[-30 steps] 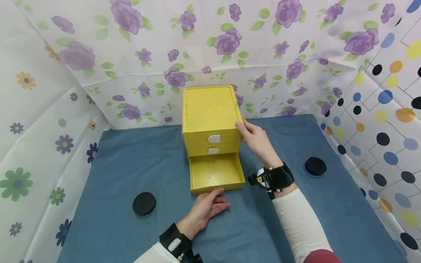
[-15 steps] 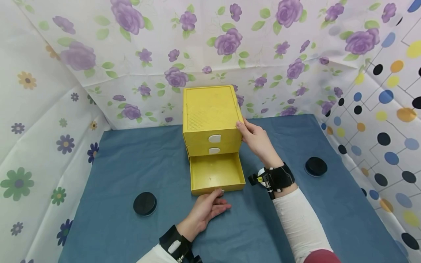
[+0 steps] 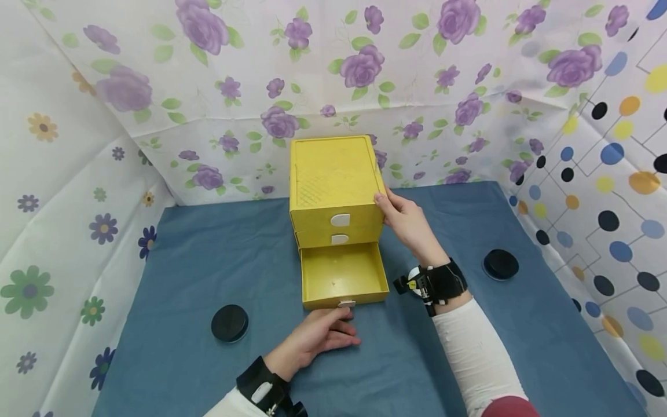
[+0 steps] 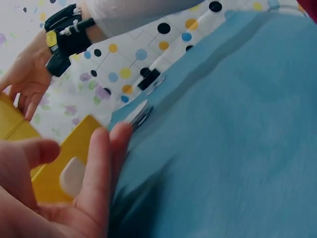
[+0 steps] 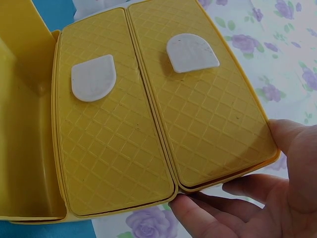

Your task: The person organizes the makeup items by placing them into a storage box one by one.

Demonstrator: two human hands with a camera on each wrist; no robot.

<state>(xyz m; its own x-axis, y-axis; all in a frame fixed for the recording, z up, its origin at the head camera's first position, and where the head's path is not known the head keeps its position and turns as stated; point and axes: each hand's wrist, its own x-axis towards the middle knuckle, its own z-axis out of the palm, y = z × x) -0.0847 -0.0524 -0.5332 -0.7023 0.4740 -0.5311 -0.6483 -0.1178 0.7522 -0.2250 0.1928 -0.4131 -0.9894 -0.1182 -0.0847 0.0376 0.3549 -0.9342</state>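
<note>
A yellow three-drawer cabinet [image 3: 333, 174] stands at the back of the table, its two upper drawers closed. The bottom drawer [image 3: 341, 272] is pulled out, and only a small speck shows inside. Just in front of that drawer's white handle [image 3: 347, 303] is my left hand [image 3: 315, 337]. In the left wrist view a gap shows between the fingers [image 4: 96, 173] and the handle, and the hand holds nothing. My right hand [image 3: 407, 225] holds the cabinet's right front corner, thumb at the top edge and fingers against the side. White tabs [image 5: 94, 78] mark the closed drawers.
One round black-topped object [image 3: 230, 323] lies left of the cabinet, and a similar one [image 3: 500, 264] lies at the right. Something white [image 3: 415, 280] is partly hidden behind the right wrist strap. Patterned cloths [image 3: 359, 75] hang behind and at both sides of the blue tablecloth [image 3: 250, 249].
My left hand has let go of the bottom drawer's handle and drawn back slightly to the left, uncovering the handle. The drawer, the cabinet and my right hand stay in place.
</note>
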